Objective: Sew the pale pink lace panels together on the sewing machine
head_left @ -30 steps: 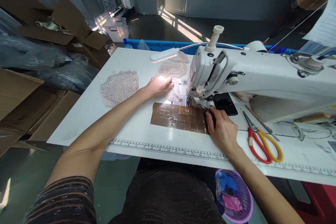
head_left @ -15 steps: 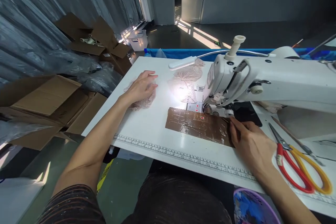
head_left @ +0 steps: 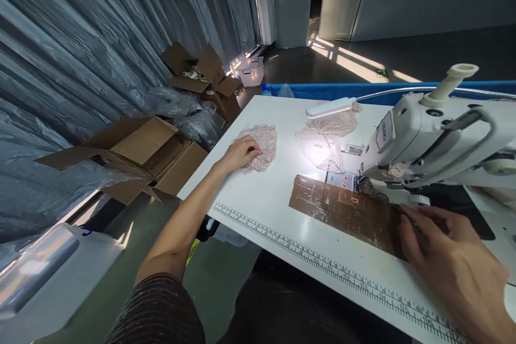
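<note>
My left hand [head_left: 241,153] rests on a pale pink lace piece [head_left: 266,142] at the table's left side, thumb and forefinger pinched together at its surface. Over the right end of a scuffed brown plate [head_left: 334,207] lies my right hand [head_left: 451,252], its fingers closed round a slim dark tool, mostly hidden. The plate sits in front of the white sewing machine's [head_left: 403,134] needle area. Further lace pieces [head_left: 322,148] lie under the bright lamp [head_left: 330,108], left of the machine head.
A printed ruler strip [head_left: 282,242] runs along the front edge of the white table [head_left: 258,199]. Open cardboard boxes [head_left: 145,145] and plastic bags stand on the floor to the left. Blue material [head_left: 379,88] borders the table's back edge.
My left hand has gone from spread fingers over the lace to a pinch on it. The view has swung left, and the scissors have left the picture. My right hand stays at the plate's end.
</note>
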`<state>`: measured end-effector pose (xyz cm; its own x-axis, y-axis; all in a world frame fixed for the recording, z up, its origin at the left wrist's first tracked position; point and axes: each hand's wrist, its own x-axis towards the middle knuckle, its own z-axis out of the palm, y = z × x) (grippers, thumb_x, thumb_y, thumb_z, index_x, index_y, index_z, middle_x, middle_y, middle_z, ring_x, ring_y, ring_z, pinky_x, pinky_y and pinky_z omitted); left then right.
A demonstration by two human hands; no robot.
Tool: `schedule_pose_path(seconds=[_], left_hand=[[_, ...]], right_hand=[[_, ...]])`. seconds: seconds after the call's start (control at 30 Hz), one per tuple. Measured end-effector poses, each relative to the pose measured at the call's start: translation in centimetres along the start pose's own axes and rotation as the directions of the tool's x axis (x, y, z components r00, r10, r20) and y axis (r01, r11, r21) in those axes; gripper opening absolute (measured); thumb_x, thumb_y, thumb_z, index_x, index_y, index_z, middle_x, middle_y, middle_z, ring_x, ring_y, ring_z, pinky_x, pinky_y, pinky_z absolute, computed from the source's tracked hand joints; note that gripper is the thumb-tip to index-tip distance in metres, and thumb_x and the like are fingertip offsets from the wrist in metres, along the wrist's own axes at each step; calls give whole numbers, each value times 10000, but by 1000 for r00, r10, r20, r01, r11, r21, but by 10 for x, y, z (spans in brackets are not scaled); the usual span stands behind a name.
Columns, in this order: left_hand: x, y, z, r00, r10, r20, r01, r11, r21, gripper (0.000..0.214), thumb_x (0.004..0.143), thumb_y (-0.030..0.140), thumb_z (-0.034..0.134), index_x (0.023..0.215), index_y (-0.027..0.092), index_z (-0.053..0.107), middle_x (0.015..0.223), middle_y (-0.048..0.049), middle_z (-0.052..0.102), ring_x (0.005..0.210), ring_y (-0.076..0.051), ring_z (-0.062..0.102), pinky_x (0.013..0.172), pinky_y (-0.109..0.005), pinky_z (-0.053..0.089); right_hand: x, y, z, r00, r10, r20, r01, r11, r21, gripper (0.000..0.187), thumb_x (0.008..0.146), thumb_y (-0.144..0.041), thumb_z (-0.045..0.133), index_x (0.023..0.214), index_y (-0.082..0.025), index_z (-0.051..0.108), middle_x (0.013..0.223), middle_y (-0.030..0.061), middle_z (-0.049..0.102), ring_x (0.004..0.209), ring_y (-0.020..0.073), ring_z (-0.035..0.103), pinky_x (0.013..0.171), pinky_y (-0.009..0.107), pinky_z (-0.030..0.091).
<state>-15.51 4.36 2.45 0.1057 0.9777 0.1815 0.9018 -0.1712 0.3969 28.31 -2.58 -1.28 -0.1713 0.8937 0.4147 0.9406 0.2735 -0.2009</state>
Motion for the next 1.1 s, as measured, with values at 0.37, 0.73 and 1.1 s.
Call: schedule_pose_path(seconds=[0.37,0.73,1.1], left_hand=[[-26,81,32,974,205,92,-164,928,-335,256,1034,327,379,970,168,569,1069,-68,699,845,-145,651,703,-277,507],[-8,118,51,910,395,127,-353,898,-261,214,1030,294,424,1068,183,603,1096,-78,657,950,-162,633,824,-326,539],[-5,125,80,938,335,88,-334,942,-28,211,976,343,565,895,195,691,973,-31,635,846,-166,577,822,-362,391]], right_hand=[[-6,-5,12,996,-65,-64,70,995,78,375,967,-442,443,1120,-215,700,1180,156,603,797,252,655,505,330,426],[-5,-5,10,976,-155,-155,172,979,110,248,939,-281,536,1032,-163,733,1097,126,631,787,177,659,556,278,479],[-3,-2,11,988,-92,-124,120,964,237,234,927,-280,532,994,-192,738,1043,101,642,761,163,654,560,271,499]])
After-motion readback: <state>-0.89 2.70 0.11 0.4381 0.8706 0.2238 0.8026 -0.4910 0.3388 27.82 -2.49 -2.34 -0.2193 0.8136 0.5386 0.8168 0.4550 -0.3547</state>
